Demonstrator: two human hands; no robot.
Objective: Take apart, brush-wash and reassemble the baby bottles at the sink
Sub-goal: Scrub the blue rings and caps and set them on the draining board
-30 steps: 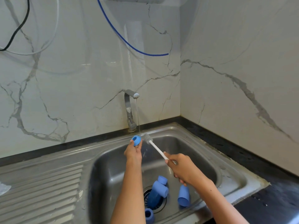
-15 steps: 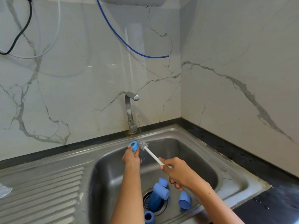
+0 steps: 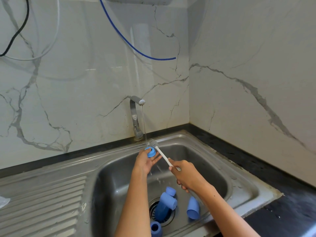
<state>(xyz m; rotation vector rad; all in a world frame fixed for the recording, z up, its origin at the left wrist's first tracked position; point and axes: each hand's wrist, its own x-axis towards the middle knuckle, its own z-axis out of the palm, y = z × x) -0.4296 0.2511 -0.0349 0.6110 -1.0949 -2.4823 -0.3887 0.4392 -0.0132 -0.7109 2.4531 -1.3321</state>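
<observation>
Left hand (image 3: 145,162) is up over the far side of the sink (image 3: 242,187), its fingers (image 3: 156,159) partly spread, pinching a small blue ring (image 3: 150,151) at the tips; a thin stream from the tap (image 3: 136,115) runs down right onto it; right hand (image 3: 187,177) is curled tight round the white handle of the brush (image 3: 161,154), whose grey bristle head sits just beside the ring on its right, touching or nearly so, hard to tell; down in the basin, a blue bottle (image 3: 165,205) lies over the drain (image 3: 153,212), a small cap (image 3: 170,191) just behind it, a cup (image 3: 193,209) tipped over to its right, another blue piece (image 3: 156,229) at the near edge; dark counter (image 3: 290,218) runs along the right.
</observation>
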